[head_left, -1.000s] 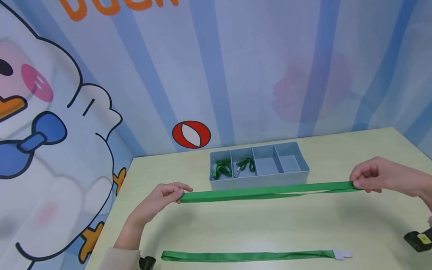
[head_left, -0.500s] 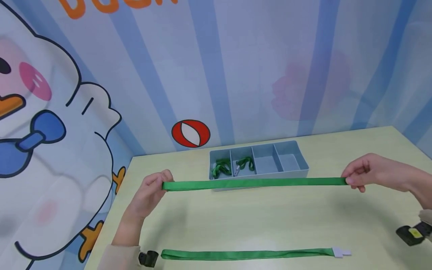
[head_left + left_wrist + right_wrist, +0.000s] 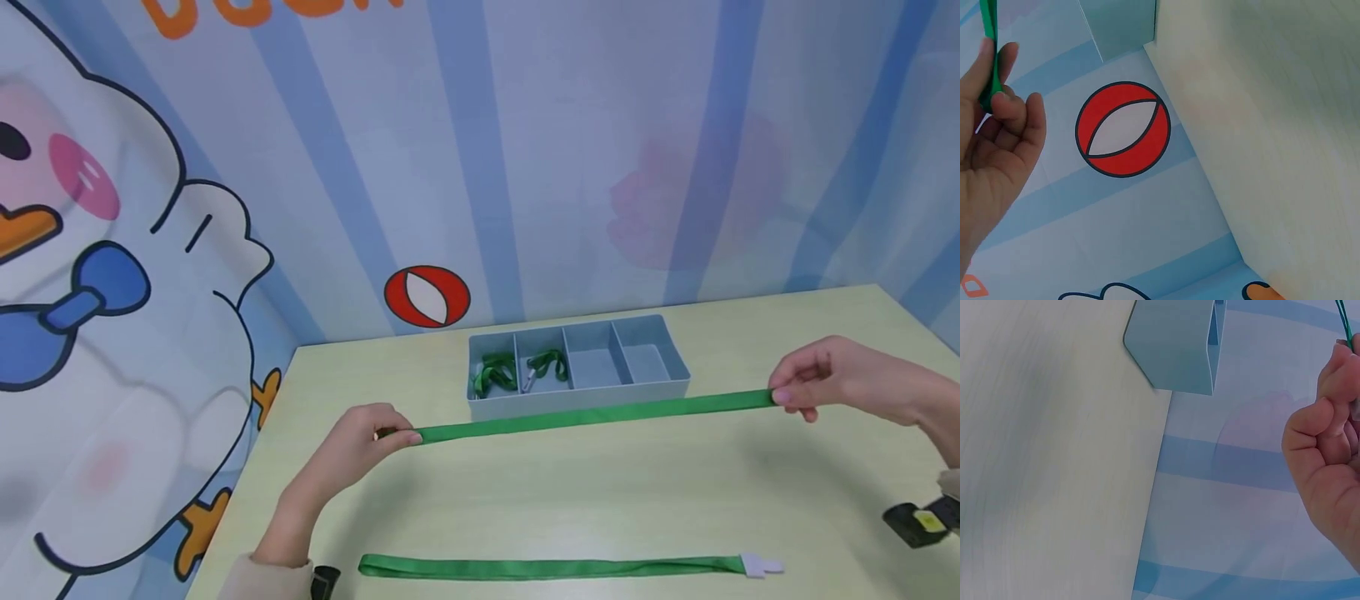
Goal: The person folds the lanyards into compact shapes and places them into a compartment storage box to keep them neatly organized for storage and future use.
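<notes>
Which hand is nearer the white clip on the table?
Right. The right hand hovers beyond the white clip, slightly rightward; the left hand is far to its left.

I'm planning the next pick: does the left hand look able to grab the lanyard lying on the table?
Probably not as things stand: the left hand is pinching the raised strap. Were it free, the way looks open, with nothing visible covering the lanyard.

Left grip (image 3: 358, 446), right grip (image 3: 851, 379) hold green strap (image 3: 592, 417) taut (lanyard (image 3: 555, 569) on table (image 3: 570, 492)).

Orange lettering (image 3: 246, 17) on blue striped backdrop (image 3: 577, 167), cropped beyond sure reading
</notes>
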Available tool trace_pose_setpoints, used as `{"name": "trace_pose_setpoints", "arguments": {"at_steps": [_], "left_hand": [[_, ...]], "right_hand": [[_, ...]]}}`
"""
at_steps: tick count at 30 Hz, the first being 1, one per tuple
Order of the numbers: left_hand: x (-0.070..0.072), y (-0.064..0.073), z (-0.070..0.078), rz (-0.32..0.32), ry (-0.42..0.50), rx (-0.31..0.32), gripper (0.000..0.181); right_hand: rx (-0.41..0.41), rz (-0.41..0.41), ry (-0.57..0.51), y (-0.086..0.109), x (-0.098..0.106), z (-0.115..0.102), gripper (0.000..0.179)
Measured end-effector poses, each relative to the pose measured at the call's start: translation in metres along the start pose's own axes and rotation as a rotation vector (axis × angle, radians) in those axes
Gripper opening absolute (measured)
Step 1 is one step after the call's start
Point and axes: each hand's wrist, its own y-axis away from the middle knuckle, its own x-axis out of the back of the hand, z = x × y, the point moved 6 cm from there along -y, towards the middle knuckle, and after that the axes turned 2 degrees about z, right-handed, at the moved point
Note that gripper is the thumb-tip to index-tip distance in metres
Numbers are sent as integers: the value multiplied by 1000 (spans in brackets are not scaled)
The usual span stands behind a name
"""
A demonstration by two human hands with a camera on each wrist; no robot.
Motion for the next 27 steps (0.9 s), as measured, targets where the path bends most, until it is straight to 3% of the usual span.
{"name": "trace_pose_setpoints", "arguments": {"at_steps": [7, 12, 18, 27], "left_hand": [[1, 1, -7, 23, 96, 48, 8], [0, 2, -15, -25, 232, 113, 15], [-5, 6, -26, 1, 419, 267, 19], [-12, 5, -35, 104, 665, 457, 24]], "right_hand": [[10, 19, 22, 1, 3, 0, 14], [-29, 64, 52, 1, 6, 1, 15], [-157, 148, 108, 4, 13, 8, 20], [-250, 184, 106, 9, 22, 11, 29]]}}
